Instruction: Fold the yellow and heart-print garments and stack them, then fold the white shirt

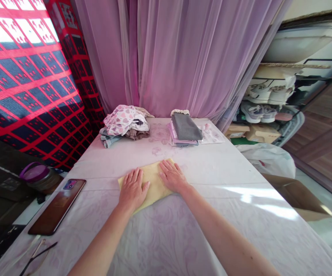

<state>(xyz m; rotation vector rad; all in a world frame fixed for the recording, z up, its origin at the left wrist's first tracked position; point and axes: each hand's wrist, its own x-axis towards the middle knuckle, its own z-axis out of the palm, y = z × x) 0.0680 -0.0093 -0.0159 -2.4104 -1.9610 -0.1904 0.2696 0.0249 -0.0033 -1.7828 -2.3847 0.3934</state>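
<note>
From afar I see left hand (133, 190) and right hand (172, 177), fingers outstretched, atop yellow cloth (153, 187), apparently to flatten it.

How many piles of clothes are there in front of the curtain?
2: a jumbled heap on the left and a neater folded stack on the right, both beyond the yellow cloth.

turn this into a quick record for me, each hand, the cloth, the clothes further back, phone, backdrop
left hand: the left hand, palm down on the yellow cloth
right hand: the right hand, palm down on its other side
cloth: flat on the covered table
back left: loose clothes pile
back right: folded stack, dark grey piece on top
phone: brown phone, camera side up, near left edge
backdrop: purple curtain
</note>
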